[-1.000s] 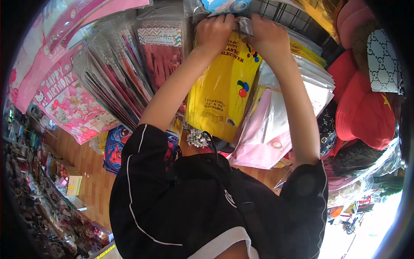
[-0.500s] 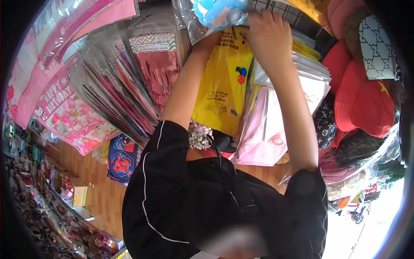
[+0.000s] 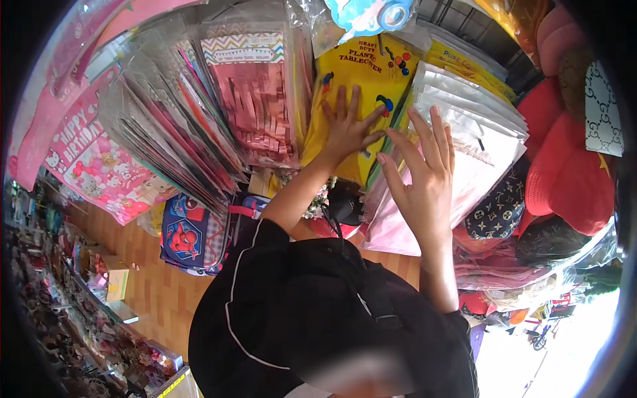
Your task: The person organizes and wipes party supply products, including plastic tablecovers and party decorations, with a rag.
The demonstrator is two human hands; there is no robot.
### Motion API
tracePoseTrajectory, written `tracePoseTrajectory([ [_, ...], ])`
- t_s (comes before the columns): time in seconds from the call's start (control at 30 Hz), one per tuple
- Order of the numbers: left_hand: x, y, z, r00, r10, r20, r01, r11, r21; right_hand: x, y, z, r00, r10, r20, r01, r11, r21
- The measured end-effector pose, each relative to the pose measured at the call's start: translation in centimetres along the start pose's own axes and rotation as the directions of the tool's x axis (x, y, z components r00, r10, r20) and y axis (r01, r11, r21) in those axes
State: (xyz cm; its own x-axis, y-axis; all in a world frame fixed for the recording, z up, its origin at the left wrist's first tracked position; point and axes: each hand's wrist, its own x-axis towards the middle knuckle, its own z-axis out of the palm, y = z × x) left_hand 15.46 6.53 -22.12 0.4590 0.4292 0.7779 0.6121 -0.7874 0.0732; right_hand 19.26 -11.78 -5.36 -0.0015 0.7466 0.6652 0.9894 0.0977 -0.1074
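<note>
A yellow plastic tablecover packet point(image 3: 361, 73) hangs on the display rack. My left hand point(image 3: 347, 126) lies flat on its lower part with fingers spread. My right hand point(image 3: 421, 176) is open, palm toward the stack of clear and white packets point(image 3: 478, 119) hanging to the right of the yellow one, just off their surface. Neither hand holds anything.
Pink fringe packets point(image 3: 255, 86) and several other party packs hang to the left, with a pink Happy Birthday banner point(image 3: 99, 166) beyond. A blue item point(image 3: 365, 13) hangs above. Red hats point(image 3: 567, 172) sit at the right. A Spider-Man bag point(image 3: 186, 235) hangs low over the wooden floor.
Both hands came down from the top of the yellow packet at the hook. The left now presses flat on the packet and the right is open beside the white packets.
</note>
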Motion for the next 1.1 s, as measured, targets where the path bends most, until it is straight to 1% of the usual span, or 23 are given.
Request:
tracePoseTrajectory([
  [0.07, 0.6, -0.7, 1.8, 0.997, 0.04, -0.073, -0.052, 0.982, -0.182, 0.1, 0.1, 0.5, 1.0, 0.003, -0.001, -0.003, 1.0, -0.009],
  [0.1, 1.3, -1.0, 2.5, 0.997, 0.033, -0.064, -0.044, 0.982, -0.181, 0.0, 0.0, 0.7, 1.0, 0.008, -0.011, -0.008, 1.0, -0.019],
  [0.17, 2.8, -1.8, 3.6, 0.999, 0.0, -0.053, 0.0, 1.0, -0.003, -0.1, 0.0, 1.0, 1.0, 0.005, 0.004, -0.005, 1.0, -0.03],
  [0.2, 2.8, -1.8, 3.6, 0.997, -0.008, -0.07, 0.005, 0.999, -0.047, -0.1, 0.3, 0.9, 1.0, 0.007, 0.006, -0.007, 0.999, -0.051],
  [0.23, 2.6, -1.5, 3.4, 0.997, -0.017, -0.069, 0.014, 0.999, -0.046, -0.1, 0.4, 0.8, 1.0, 0.002, 0.013, -0.002, 0.999, -0.049],
  [0.3, 1.4, -0.7, 2.7, 0.998, -0.051, -0.039, 0.045, 0.991, -0.128, 0.0, 0.6, 1.0, 1.0, -0.003, -0.006, 0.003, 1.0, -0.018],
  [0.33, -0.6, 0.2, 1.7, 0.998, -0.058, -0.038, 0.053, 0.991, -0.124, 0.0, 0.6, 1.0, 1.0, -0.008, -0.001, 0.008, 1.0, -0.014],
  [0.4, -5.4, 1.9, -0.4, 0.973, -0.228, 0.029, 0.229, 0.947, -0.225, 0.2, 0.7, 1.2, 1.0, -0.014, -0.003, 0.014, 0.999, -0.047],
  [0.43, -6.2, 1.6, -0.4, 0.973, -0.231, 0.023, 0.231, 0.948, -0.219, 0.5, 0.9, 1.4, 1.0, -0.021, -0.006, 0.021, 0.999, -0.043],
  [0.5, -8.6, 1.4, -0.4, 0.941, -0.334, 0.047, 0.337, 0.932, -0.131, 0.2, 1.0, 1.7, 1.0, -0.021, -0.003, 0.021, 0.998, -0.061],
  [0.53, -8.7, 0.6, 0.3, 0.963, -0.264, 0.055, 0.268, 0.958, -0.104, 0.1, 0.9, 1.9, 1.0, -0.028, 0.007, 0.029, 0.998, -0.052],
  [0.57, -8.8, 0.4, 1.0, 0.959, -0.278, 0.054, 0.282, 0.955, -0.095, 0.2, 0.7, 1.9, 1.0, -0.019, 0.022, 0.02, 0.998, -0.066],
  [0.63, -8.1, 0.5, 2.1, 0.956, -0.248, 0.158, 0.274, 0.945, -0.179, 0.4, 0.8, 2.0, 0.999, -0.029, 0.036, 0.032, 0.997, -0.07],
  [0.67, -7.8, 0.6, 2.6, 0.953, -0.26, 0.153, 0.285, 0.944, -0.168, 0.3, 0.8, 2.1, 0.999, -0.028, 0.04, 0.031, 0.996, -0.084],
  [0.73, -7.8, 1.2, 3.5, 0.947, -0.269, 0.176, 0.282, 0.958, -0.051, 0.1, 1.0, 2.1, 0.998, -0.035, 0.052, 0.039, 0.995, -0.088],
  [0.77, -8.0, 0.8, 4.4, 0.945, -0.279, 0.172, 0.291, 0.956, -0.043, 0.1, 1.1, 2.1, 0.998, -0.048, 0.049, 0.052, 0.996, -0.07],
  [0.83, -8.2, -0.7, 6.7, 0.95, -0.239, 0.202, 0.213, 0.967, 0.143, -0.1, 1.6, 1.9, 0.996, -0.074, 0.048, 0.076, 0.996, -0.048],
  [0.87, -7.9, -1.5, 7.3, 0.947, -0.255, 0.195, 0.228, 0.962, 0.15, -0.3, 1.8, 2.0, 0.994, -0.1, 0.038, 0.101, 0.995, -0.024],
  [0.93, -6.6, -2.6, 6.9, 0.896, -0.336, 0.291, 0.295, 0.939, 0.176, -0.3, 2.5, 2.1, 0.988, -0.156, 0.02, 0.156, 0.987, 0.028],
  [0.97, -6.3, -2.0, 6.8, 0.887, -0.368, 0.281, 0.325, 0.927, 0.187, -0.6, 2.8, 2.0, 0.982, -0.186, 0.033, 0.184, 0.982, 0.041],
  [1.03, -5.7, -1.8, 6.4, 0.822, -0.44, 0.361, 0.39, 0.897, 0.206, -0.5, 3.0, 2.3, 0.976, -0.217, -0.028, 0.219, 0.973, 0.075],
  [1.07, -5.7, -1.4, 6.0, 0.816, -0.462, 0.347, 0.406, 0.886, 0.226, -0.6, 3.0, 2.3, 0.972, -0.226, -0.058, 0.232, 0.967, 0.109],
  [1.1, -6.0, -0.8, 5.6, 0.861, -0.444, 0.249, 0.397, 0.892, 0.218, -0.7, 3.2, 2.6, 0.969, -0.241, -0.06, 0.247, 0.961, 0.125],
])
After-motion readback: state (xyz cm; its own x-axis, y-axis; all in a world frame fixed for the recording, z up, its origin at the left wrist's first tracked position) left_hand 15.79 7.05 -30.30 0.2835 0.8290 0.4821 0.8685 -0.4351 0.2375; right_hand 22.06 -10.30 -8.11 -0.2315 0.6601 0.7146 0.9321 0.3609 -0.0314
